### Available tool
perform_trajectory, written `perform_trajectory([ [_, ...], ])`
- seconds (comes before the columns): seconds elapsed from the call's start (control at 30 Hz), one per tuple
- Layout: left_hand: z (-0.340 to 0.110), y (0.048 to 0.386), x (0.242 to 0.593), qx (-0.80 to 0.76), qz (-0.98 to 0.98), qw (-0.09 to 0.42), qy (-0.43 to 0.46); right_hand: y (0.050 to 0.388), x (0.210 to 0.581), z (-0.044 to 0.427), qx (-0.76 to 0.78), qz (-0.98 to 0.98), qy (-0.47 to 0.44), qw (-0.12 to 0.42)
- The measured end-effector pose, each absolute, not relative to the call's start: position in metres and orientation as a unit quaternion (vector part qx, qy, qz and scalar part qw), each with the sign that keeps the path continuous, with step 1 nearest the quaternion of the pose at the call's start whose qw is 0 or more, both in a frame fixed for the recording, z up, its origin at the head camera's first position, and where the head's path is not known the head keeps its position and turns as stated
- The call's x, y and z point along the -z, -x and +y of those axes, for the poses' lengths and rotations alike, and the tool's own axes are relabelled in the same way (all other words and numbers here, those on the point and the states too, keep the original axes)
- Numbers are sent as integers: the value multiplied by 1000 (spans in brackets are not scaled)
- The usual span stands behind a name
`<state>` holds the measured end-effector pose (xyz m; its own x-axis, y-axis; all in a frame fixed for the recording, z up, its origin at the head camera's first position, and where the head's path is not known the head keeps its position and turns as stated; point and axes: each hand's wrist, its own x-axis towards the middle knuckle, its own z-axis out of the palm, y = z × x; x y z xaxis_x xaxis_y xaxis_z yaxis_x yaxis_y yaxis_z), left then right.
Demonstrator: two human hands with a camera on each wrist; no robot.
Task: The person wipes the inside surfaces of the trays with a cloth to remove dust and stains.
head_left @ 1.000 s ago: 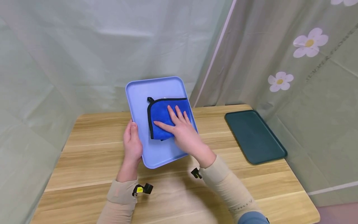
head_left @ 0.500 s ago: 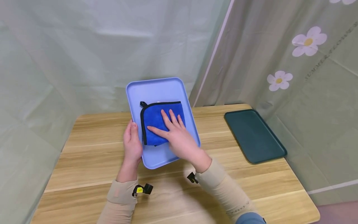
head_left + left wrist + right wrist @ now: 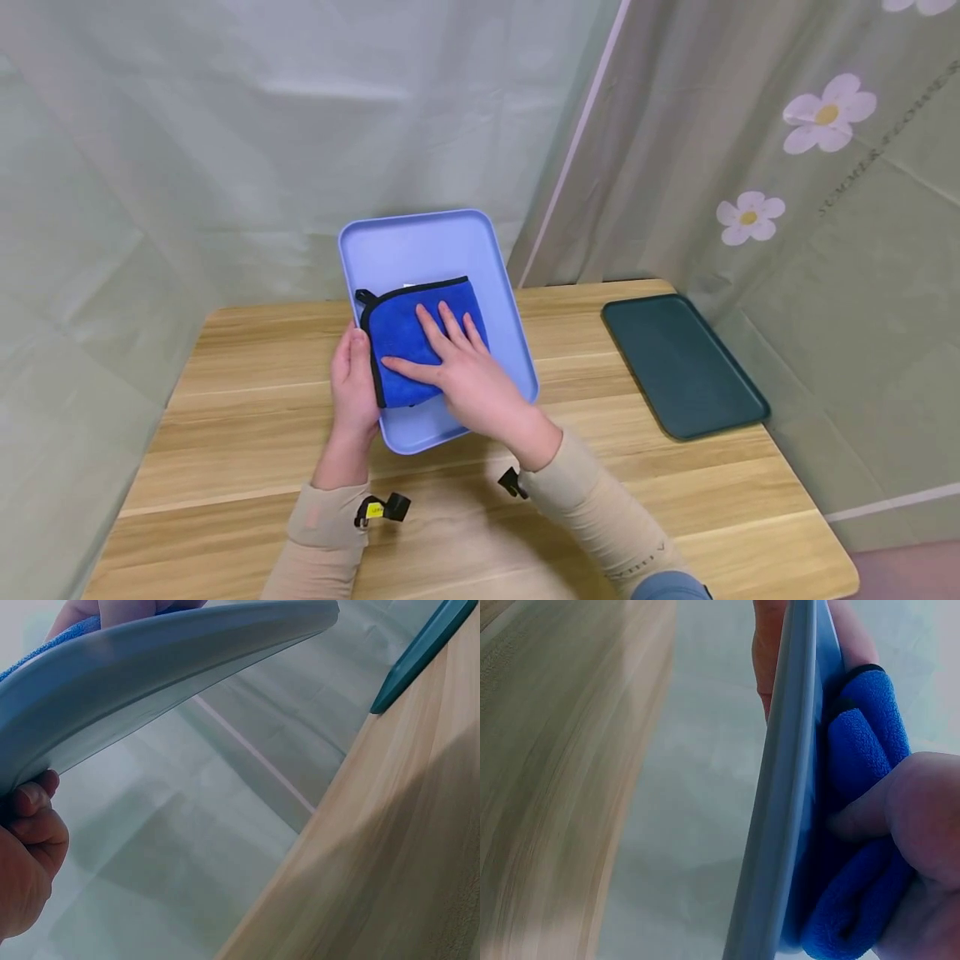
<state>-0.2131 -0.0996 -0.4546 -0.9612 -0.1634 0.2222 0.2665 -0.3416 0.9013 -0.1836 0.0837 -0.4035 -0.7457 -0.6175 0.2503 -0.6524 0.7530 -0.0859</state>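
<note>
The left hand (image 3: 354, 379) grips the left edge of a light blue tray (image 3: 431, 242), thumb over the rim and fingers curled beneath, as the left wrist view shows. The tray is tilted above the table. On its face lies a folded blue cloth (image 3: 397, 329) with black edging and a small hanging loop. The right hand (image 3: 480, 387) holds this cloth against the tray, fingers spread over the top. In the right wrist view its thumb (image 3: 862, 817) is tucked into the cloth's folds. The cloth's left edge lies close to the left thumb.
A dark green tray (image 3: 682, 367) lies on the right side of the wooden table (image 3: 247, 442). Pale curtains (image 3: 300, 125) with printed flowers hang behind and beside the table. Small black devices are strapped to both wrists.
The right hand and the blue cloth have slid left and down across the tray toward the left thumb. The left hand and tray have stayed almost still.
</note>
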Motion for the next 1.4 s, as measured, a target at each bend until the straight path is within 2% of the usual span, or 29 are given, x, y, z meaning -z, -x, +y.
perform_trajectory([
  [1.4, -97, 215, 452, 787, -599, 146, 21, 196, 405, 113, -75, -945, -303, 103],
])
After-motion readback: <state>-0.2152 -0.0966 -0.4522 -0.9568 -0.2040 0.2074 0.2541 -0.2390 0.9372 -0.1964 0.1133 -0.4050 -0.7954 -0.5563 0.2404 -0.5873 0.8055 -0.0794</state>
